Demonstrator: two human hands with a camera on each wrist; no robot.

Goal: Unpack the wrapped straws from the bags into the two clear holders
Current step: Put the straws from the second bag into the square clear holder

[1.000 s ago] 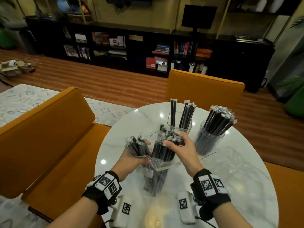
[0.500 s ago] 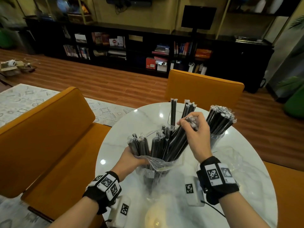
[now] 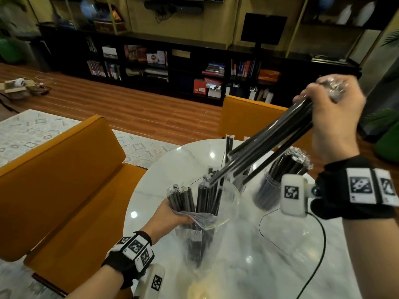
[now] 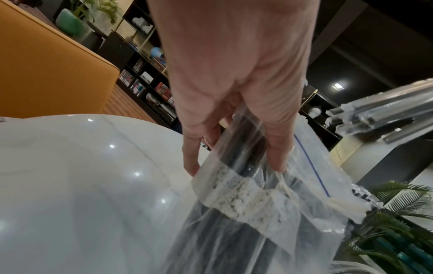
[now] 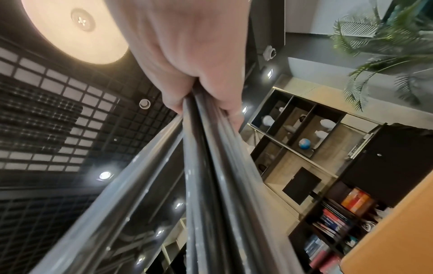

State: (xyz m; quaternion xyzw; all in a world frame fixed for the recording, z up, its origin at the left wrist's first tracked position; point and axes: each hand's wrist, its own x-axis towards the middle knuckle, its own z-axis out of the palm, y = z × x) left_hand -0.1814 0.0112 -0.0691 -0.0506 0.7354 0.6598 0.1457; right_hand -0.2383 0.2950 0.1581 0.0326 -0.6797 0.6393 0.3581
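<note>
A round white marble table (image 3: 280, 266) fills the near right of the scene, with an orange bench (image 3: 64, 180) along its left side and an orange chair (image 3: 244, 113) at its far edge; a dark bookshelf (image 3: 172, 67) runs along the far wall. On the table, near its left edge, a clear bag (image 3: 200, 229) stands upright with its mouth open, black wrapped straws (image 3: 207, 197) rising out of it. The left hand (image 3: 170, 216) grips the bag just below the mouth, fingers curled round the film and the straws inside; the left wrist view shows the fingers (image 4: 276, 148) pressing the plastic against the dark bundle. The right hand (image 3: 332, 113), raised high at the far right, clenches round the top ends of a bundle (image 3: 269, 139) of straws that slants down and to the left, its lower tips just above the bag mouth and apart from it; the right wrist view shows this bundle (image 5: 211, 185) fanning out from the closed fist (image 5: 199, 64). Two clear holders stand farther back: the right holder (image 3: 267, 193) is packed with straws, while the left holder (image 3: 237, 180), partly hidden behind the bundle, holds only a few. A second, flattened bag (image 3: 287, 231) lies on the table near the right holder.
</note>
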